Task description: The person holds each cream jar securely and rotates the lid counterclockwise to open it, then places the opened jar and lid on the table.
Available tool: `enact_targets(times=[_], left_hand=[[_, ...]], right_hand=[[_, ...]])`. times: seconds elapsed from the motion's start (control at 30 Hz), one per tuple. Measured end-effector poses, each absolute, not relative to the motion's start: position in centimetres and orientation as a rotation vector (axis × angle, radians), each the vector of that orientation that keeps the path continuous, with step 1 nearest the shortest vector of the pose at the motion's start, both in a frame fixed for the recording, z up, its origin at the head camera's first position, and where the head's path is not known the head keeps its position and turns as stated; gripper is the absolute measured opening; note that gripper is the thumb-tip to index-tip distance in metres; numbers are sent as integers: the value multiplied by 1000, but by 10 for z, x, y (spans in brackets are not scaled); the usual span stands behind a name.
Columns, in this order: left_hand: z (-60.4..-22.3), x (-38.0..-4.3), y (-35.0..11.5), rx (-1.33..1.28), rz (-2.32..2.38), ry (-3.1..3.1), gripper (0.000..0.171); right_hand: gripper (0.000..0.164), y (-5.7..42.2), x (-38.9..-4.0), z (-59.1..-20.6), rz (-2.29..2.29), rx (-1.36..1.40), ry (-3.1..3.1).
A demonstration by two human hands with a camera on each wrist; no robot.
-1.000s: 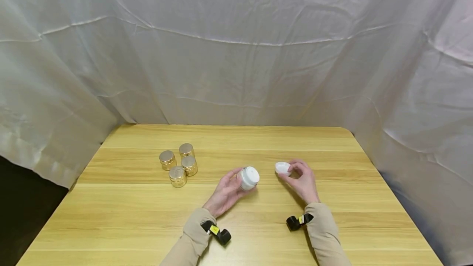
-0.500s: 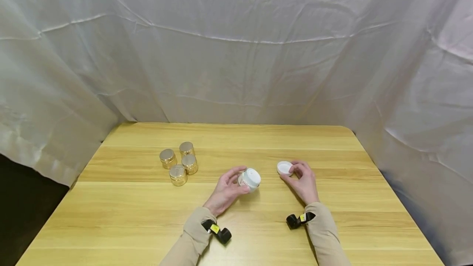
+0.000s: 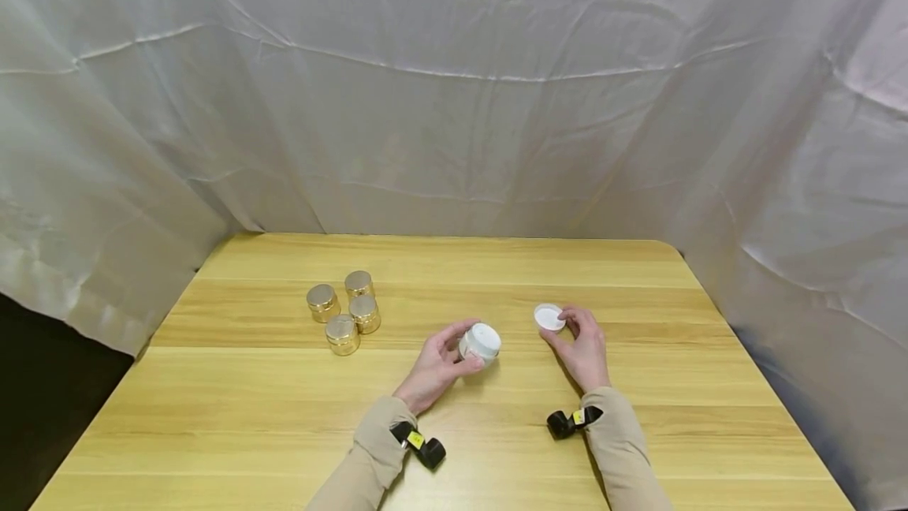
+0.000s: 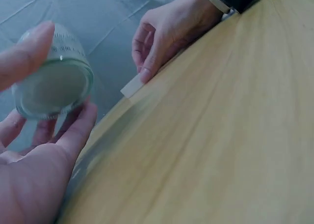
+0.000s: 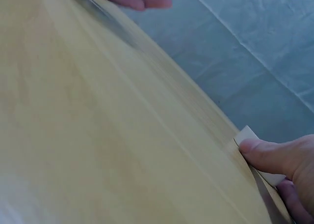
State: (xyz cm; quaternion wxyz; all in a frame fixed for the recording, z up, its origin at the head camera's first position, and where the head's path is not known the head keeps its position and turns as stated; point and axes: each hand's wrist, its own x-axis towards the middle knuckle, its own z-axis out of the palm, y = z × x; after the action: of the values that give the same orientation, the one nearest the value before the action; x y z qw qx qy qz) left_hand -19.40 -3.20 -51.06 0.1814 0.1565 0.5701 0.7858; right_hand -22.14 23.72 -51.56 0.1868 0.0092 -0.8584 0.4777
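A small glass jar [image 3: 479, 344] with a white top is held above the table in my left hand [image 3: 434, 369], between thumb and fingers. It tilts a little; its clear round base [image 4: 53, 89] faces the left wrist camera. Off to the right, my right hand [image 3: 585, 348] pinches a white round lid [image 3: 549, 317] by its near right edge, thumb on one side. The lid's hollow inside faces up, and it sits at or just over the tabletop. In the right wrist view the thumb [image 5: 267, 155] presses on the lid's rim.
Several gold-lidded jars [image 3: 343, 335] stand grouped on the left of the wooden table [image 3: 248, 416]. A grey cloth [image 3: 454, 124] hangs behind the table and along its sides. Both sleeves carry a black wrist camera [image 3: 429, 453].
The right hand has shifted the lid slightly away and turned it flatter, its inside now facing up. The left hand's thumb has moved lower on the jar, which has turned slightly.
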Motion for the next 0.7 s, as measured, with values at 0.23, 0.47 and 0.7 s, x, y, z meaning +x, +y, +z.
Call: enact_targets(times=[0.23,0.47,0.7], left_hand=[[-510,-192,-30,511,2101,1766,73],[-510,-190,-25,398,2152,1820,73],[-513,-189,-7,289,2234,1945,73]], right_hand=[[56,234,-220,-515,1247,-72,-2423],[55,232,-222,-518,1189,-90,-2403],[54,232,-223,-517,1222,-101,-2402]])
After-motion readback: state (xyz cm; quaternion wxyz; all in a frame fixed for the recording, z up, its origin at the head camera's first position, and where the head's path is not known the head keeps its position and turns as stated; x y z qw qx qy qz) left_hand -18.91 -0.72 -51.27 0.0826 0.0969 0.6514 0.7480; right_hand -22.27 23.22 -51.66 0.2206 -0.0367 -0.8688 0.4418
